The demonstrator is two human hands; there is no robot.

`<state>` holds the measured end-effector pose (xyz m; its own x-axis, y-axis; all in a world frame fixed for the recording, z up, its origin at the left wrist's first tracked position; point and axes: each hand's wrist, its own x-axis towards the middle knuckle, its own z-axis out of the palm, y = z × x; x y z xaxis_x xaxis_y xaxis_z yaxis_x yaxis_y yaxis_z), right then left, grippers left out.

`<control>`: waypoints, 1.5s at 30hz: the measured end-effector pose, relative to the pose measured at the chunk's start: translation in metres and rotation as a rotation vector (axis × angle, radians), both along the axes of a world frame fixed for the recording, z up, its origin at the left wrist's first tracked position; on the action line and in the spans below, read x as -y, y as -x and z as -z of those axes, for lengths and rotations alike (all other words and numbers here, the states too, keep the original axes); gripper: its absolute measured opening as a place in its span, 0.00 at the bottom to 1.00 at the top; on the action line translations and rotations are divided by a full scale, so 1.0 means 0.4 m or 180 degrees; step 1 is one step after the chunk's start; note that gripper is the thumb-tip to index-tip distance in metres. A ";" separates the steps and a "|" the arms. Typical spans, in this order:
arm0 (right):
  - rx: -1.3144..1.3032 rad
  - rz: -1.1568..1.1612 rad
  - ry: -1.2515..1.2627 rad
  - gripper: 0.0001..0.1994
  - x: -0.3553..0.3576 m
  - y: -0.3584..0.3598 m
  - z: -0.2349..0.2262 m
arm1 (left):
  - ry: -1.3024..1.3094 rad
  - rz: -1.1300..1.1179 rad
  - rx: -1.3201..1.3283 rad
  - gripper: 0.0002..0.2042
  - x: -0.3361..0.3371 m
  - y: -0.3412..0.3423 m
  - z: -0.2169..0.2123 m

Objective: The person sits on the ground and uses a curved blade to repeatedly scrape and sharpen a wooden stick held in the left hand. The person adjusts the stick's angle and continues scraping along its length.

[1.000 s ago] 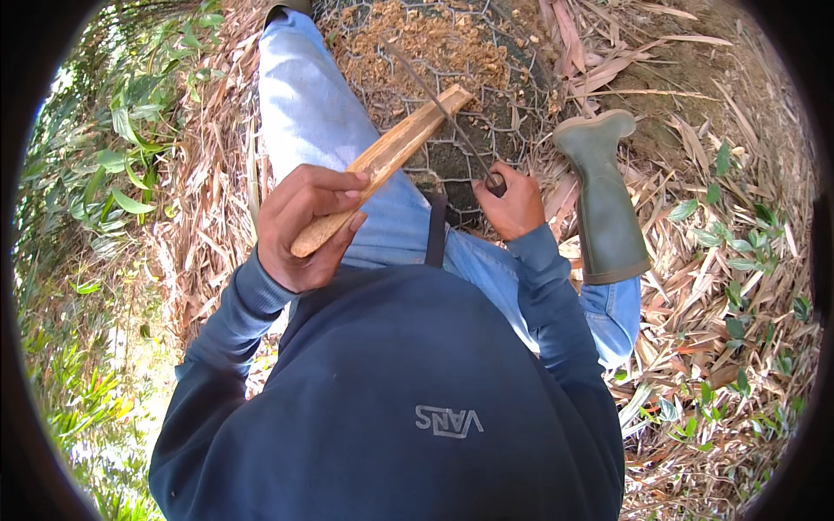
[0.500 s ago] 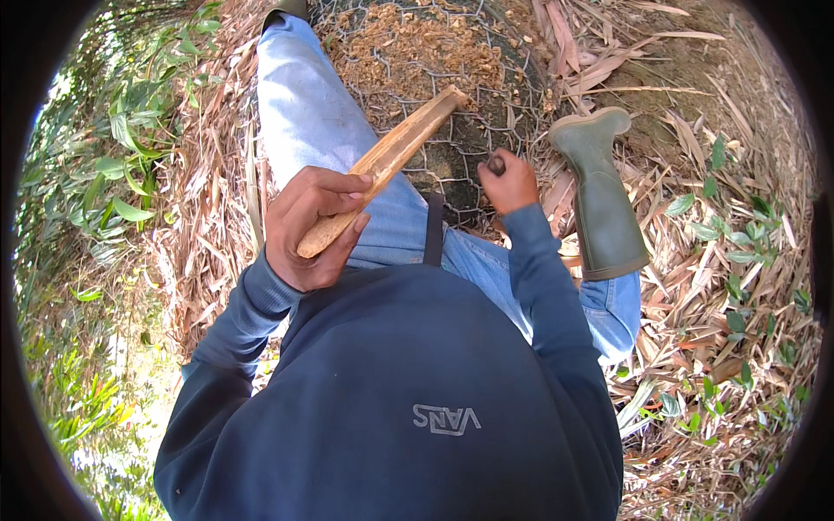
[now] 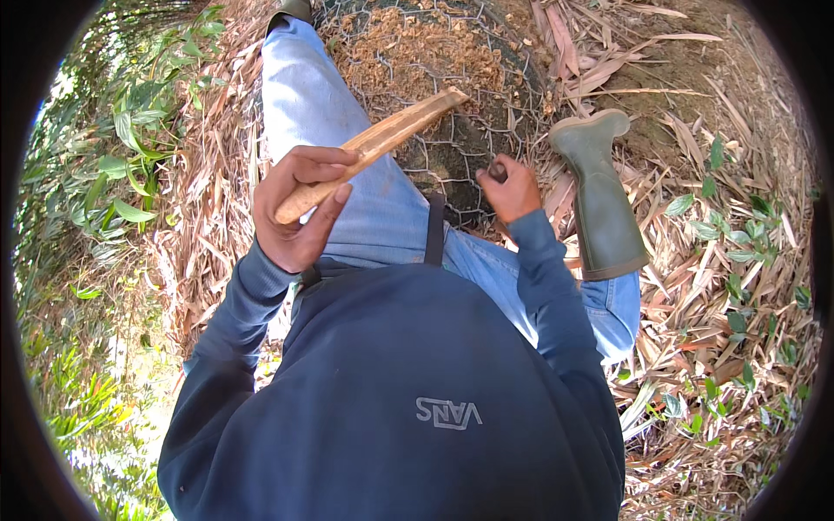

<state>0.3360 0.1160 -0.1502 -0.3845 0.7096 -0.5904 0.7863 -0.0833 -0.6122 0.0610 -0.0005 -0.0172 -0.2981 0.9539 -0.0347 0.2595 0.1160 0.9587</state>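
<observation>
My left hand [image 3: 300, 208] is closed around the thick, rounded near end of a long, pale piece of wood [image 3: 391, 130]. The wood slants away to the right over my thigh, and a groove runs along its upper face. Its far tip hangs above wire mesh [image 3: 447, 156] strewn with wood shavings [image 3: 408, 52]. To the right, over the near part of the mesh, my right hand [image 3: 514, 193] is curled into a fist. A dark, rounded handle end [image 3: 497, 169] pokes out by its thumb; the rest of that tool is hidden.
My jean-clad legs [image 3: 308, 104] spread to both sides of the meshed, dark mound. A green rubber boot [image 3: 604, 195] is on the right. Dry leaves [image 3: 695, 304] cover the ground, with green plants [image 3: 122, 165] at left.
My left hand has shifted left and slightly away from me, so the wood's near end moved too and it lies at a flatter slant. My right hand moved only a little.
</observation>
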 end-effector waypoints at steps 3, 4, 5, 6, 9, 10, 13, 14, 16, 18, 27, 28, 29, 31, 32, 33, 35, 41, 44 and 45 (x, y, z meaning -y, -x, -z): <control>-0.0069 -0.0201 -0.0006 0.12 0.028 0.044 -0.115 | 0.0062 -0.0354 0.0323 0.05 0.006 0.004 0.024; -0.0249 -0.0191 -0.0013 0.12 0.041 0.056 -0.138 | 0.0044 -0.0406 0.0315 0.05 0.006 0.006 0.027; -0.0430 -0.0182 -0.0021 0.12 0.052 0.068 -0.156 | 0.0027 -0.0461 0.0306 0.05 0.007 0.008 0.028; -0.0621 -0.0194 -0.0044 0.12 0.053 0.070 -0.164 | 0.0072 -0.0577 0.0293 0.06 0.007 0.006 0.028; -0.0479 0.0130 -0.0262 0.13 0.054 0.051 -0.086 | 0.0151 -0.0713 0.0494 0.05 -0.006 0.008 0.018; -0.0257 0.0217 -0.0400 0.13 0.047 0.032 -0.032 | 0.0114 -0.0725 0.0555 0.05 -0.009 0.013 0.022; 0.0219 0.0167 -0.0140 0.14 -0.003 0.014 0.006 | 0.0083 -0.0533 0.0340 0.05 -0.004 0.009 0.025; 0.0168 0.0112 -0.0140 0.14 -0.003 0.019 -0.006 | 0.0054 -0.0573 0.0361 0.05 -0.005 0.006 0.022; 0.0091 -0.0012 -0.0135 0.14 0.003 0.031 -0.049 | 0.0017 -0.0632 0.0428 0.05 -0.006 0.005 0.022; 0.0082 -0.0018 -0.0025 0.15 0.016 0.030 -0.048 | 0.0039 -0.0698 0.0514 0.05 -0.003 -0.001 0.020; 0.0290 0.0053 0.0088 0.17 0.004 0.023 -0.020 | 0.0019 -0.0584 0.0407 0.06 -0.006 0.003 0.022; 0.0343 0.0090 0.0123 0.17 0.009 0.023 -0.015 | 0.0012 -0.0642 0.0475 0.06 0.001 0.000 0.025; 0.0395 0.0128 0.0160 0.18 0.015 0.020 -0.006 | 0.0036 -0.0604 0.0435 0.06 0.001 0.001 0.025; 0.0205 0.0522 0.0121 0.17 0.016 -0.028 0.104 | 0.0061 -0.0468 0.0387 0.05 -0.007 0.009 0.016; 0.0073 0.0697 0.0103 0.17 0.014 -0.037 0.150 | 0.0042 -0.0399 0.0297 0.05 -0.010 0.010 0.016; 0.0138 0.0509 0.0060 0.18 0.011 -0.025 0.125 | 0.0058 -0.0355 0.0219 0.05 -0.008 0.009 0.015; 0.0280 0.0129 0.0001 0.19 0.004 -0.002 0.046 | 0.0087 -0.0398 0.0225 0.05 0.001 0.006 0.018; -0.0019 0.0757 0.0235 0.18 0.008 -0.060 0.176 | 0.0007 -0.0481 0.0354 0.04 -0.011 0.021 0.028; 0.0156 0.0257 -0.0026 0.16 0.002 -0.029 0.085 | 0.0069 -0.0427 0.0428 0.03 -0.017 0.045 0.014; 0.0220 0.0088 -0.0091 0.15 0.013 -0.018 0.034 | 0.0060 -0.0355 0.0477 0.03 -0.016 0.053 0.006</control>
